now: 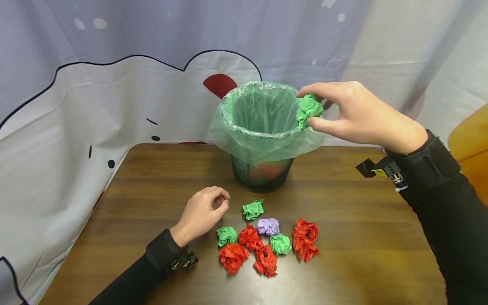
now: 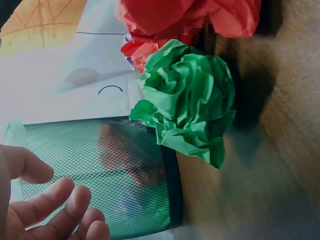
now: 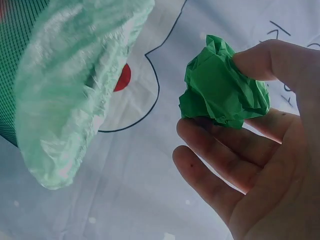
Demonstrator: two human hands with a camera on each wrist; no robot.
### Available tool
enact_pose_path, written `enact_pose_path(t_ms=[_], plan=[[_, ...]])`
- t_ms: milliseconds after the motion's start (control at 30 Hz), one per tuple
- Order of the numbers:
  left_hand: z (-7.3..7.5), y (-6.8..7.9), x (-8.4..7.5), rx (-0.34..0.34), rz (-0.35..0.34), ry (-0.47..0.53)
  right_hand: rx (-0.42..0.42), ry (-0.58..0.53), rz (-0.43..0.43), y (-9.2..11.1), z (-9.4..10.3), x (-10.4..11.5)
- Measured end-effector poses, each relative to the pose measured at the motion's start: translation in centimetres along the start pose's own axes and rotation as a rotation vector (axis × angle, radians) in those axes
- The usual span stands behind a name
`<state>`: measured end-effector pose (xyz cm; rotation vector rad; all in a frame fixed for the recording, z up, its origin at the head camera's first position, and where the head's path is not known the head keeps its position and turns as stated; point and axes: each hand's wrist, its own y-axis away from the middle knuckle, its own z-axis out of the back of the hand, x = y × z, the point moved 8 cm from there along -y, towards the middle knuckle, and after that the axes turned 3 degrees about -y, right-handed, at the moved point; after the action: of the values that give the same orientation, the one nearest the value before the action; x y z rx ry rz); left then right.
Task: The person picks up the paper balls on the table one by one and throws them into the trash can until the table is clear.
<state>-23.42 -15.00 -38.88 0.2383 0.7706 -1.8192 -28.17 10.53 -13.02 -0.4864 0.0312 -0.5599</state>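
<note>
My right hand [image 1: 358, 112] pinches a crumpled green paper ball [image 1: 308, 111] between thumb and fingers, at the right rim of the bin [image 1: 263, 171]. In the right wrist view that green ball [image 3: 220, 87] sits clear of the bag's edge. A green plastic bag [image 1: 244, 142] lines the bin and folds over its rim. Loosely curled and holding nothing, my left hand [image 1: 202, 212] hovers left of the paper balls on the table. Closest to it are a green ball [image 1: 227, 236] and another green ball [image 1: 253, 209]; the left wrist view shows one green ball [image 2: 187, 100] large.
Red balls [image 1: 234, 257], a purple ball [image 1: 268, 226] and further green ones lie grouped on the wooden table [image 1: 160, 178] in front of the bin. Red paper shows through the bin's mesh. A patterned curtain [image 1: 126, 97] hangs behind the table.
</note>
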Motion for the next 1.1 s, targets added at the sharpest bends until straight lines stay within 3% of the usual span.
enact_pose_path(t_ms=[267, 533, 1100], plan=[[-0.2, 0.1, 0.2, 0.009, 0.011, -0.004, -0.017, 0.009, -0.013, -1.8, 1.3, -1.1], [-0.5, 0.2, 0.4, 0.022, 0.023, 0.004, 0.024, -0.016, -0.089, -3.0, 1.7, -2.5], [-1.9, 2.0, 1.4, 0.055, 0.102, 0.015, 0.127, -0.044, -0.194, -5.5, 0.2, -4.7]])
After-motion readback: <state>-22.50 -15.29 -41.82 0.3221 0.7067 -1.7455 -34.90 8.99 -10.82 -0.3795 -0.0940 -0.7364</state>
